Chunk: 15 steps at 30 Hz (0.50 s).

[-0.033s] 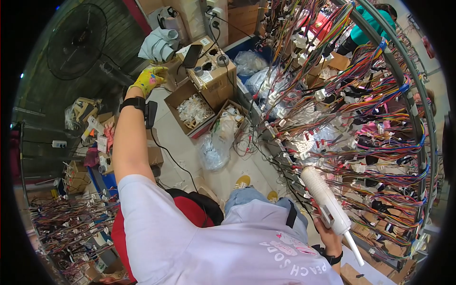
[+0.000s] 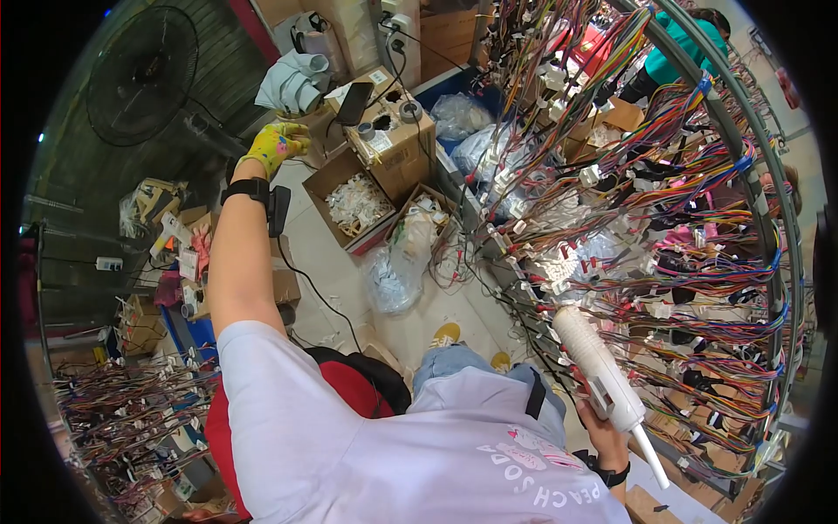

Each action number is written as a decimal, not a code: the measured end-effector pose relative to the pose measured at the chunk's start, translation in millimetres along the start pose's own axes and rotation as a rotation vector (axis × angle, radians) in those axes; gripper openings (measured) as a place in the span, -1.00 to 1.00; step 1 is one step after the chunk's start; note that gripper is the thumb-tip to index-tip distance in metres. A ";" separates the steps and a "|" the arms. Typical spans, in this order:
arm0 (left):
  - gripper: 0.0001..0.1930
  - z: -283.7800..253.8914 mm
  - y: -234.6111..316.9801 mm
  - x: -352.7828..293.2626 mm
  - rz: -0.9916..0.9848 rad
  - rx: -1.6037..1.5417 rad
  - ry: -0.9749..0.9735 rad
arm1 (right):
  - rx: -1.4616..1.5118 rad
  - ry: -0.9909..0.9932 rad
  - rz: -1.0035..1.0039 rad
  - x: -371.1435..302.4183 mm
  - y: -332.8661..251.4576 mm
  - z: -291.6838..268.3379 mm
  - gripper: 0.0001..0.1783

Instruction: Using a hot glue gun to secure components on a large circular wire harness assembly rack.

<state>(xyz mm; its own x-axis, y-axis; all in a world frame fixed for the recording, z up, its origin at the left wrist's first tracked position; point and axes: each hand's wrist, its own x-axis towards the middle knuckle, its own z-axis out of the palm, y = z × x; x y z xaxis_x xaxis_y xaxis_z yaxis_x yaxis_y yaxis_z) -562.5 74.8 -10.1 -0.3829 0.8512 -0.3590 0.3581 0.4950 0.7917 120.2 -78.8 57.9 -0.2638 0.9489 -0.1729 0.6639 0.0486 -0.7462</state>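
My left hand (image 2: 278,146), in a yellow patterned glove, reaches out at the far left with its fingers stretched out and nothing visible in them. It is just below a light blue cloth bundle (image 2: 295,83) and left of a cardboard box (image 2: 393,144) with holes in its top, on which a dark phone (image 2: 353,103) lies. At the lower right my right hand (image 2: 602,437) is closed around a white heat gun (image 2: 602,371) with a ribbed nose and a thick white cord end. Its nose points up and left, beside the wire bundles (image 2: 690,293); some of my fingers are hidden behind it.
A curved metal rack (image 2: 758,175) carries several rows of coloured wires with white connectors. Open boxes of small white parts (image 2: 358,205) and a clear plastic bag (image 2: 393,279) stand on the floor. A black fan (image 2: 142,77) is at far left; another person (image 2: 676,52) is beyond the rack.
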 end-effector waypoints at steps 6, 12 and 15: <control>-0.53 3.3 0.2 -0.5 0.132 0.408 0.320 | -0.009 0.005 -0.082 7.4 5.1 8.7 -0.64; -0.25 15.9 -27.3 4.3 0.410 0.363 0.162 | 0.018 -0.103 -0.130 32.3 -7.1 18.6 -0.61; -0.29 15.3 -44.8 9.0 0.177 0.421 0.052 | 0.120 -0.179 -0.010 46.2 -17.7 22.7 -0.59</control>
<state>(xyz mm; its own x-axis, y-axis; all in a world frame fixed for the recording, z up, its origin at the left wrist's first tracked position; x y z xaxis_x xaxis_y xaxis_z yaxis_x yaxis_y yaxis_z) -568.9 62.9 -56.4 -0.3232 0.9244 -0.2026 0.7327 0.3799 0.5646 80.4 -42.9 48.6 -0.3972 0.8775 -0.2687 0.5753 0.0100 -0.8179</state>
